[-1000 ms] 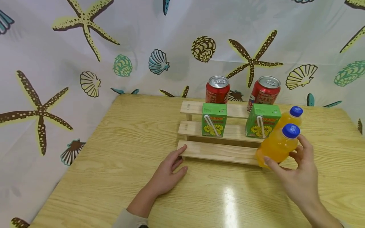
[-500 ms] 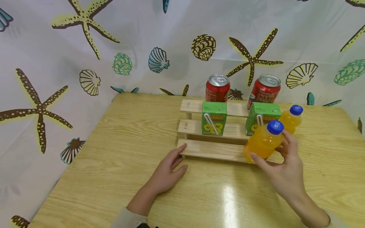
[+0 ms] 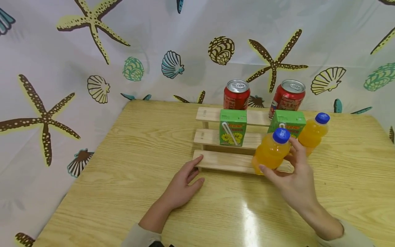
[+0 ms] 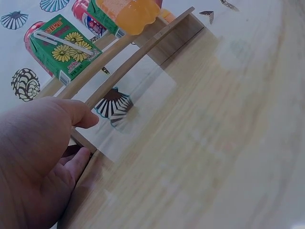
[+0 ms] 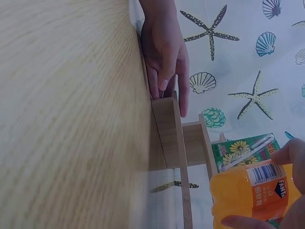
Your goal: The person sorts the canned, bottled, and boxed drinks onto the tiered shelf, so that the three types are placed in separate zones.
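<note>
My right hand grips an orange soda bottle with a blue cap, between thumb and fingers. The bottle leans slightly over the lowest step of a wooden tiered rack; whether its base touches the step I cannot tell. A Fanta label shows in the right wrist view. At the rack's left end rests my left hand, index fingertip on the lowest step and thumb extended. On the middle step stand two green drink cartons with straws, the right one partly hidden by the bottle.
Two red soda cans stand on the top step at the back. A second orange bottle is at the rack's right end. Behind the wooden table hangs a cloth printed with starfish and shells.
My right hand has carried the orange soda bottle leftward along the lowest step, uncovering the second bottle. The left hand has stayed at the rack's left end.
</note>
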`<state>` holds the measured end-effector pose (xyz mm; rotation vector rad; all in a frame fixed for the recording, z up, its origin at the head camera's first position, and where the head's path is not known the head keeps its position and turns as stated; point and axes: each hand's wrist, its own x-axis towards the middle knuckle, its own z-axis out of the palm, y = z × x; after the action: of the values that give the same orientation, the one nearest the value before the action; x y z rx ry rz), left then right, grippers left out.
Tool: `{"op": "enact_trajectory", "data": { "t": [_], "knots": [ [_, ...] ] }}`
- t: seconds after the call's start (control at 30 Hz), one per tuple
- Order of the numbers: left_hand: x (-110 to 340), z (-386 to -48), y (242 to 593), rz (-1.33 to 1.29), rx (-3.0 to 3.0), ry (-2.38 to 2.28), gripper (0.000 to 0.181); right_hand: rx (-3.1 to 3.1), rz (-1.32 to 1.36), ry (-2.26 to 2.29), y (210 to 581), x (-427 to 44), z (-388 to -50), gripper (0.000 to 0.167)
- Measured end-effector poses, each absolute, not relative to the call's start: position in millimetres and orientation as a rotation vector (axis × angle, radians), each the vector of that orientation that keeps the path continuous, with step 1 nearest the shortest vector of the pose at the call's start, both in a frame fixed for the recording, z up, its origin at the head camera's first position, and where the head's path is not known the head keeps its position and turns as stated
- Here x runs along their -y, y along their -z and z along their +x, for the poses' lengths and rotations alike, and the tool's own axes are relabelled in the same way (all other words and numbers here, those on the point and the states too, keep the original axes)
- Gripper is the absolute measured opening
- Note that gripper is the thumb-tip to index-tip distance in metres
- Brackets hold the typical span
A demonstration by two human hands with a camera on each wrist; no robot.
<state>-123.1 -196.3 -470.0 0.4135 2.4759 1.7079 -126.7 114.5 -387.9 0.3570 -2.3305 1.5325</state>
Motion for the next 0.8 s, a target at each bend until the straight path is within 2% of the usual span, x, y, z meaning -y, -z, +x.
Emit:
{"op": "enact_trajectory", "data": {
  "t": [0.33,0.8],
  "knots": [
    [197,-123,472,0.419,-2.477,-1.719,0.068,2.366,0.436,-1.541,396,-97,-132,0.093],
    [196,-123,470,0.415,-2.475,-1.722,0.068,2.358,0.494,-1.570,397,-77,-135,0.096]
  ]
}}
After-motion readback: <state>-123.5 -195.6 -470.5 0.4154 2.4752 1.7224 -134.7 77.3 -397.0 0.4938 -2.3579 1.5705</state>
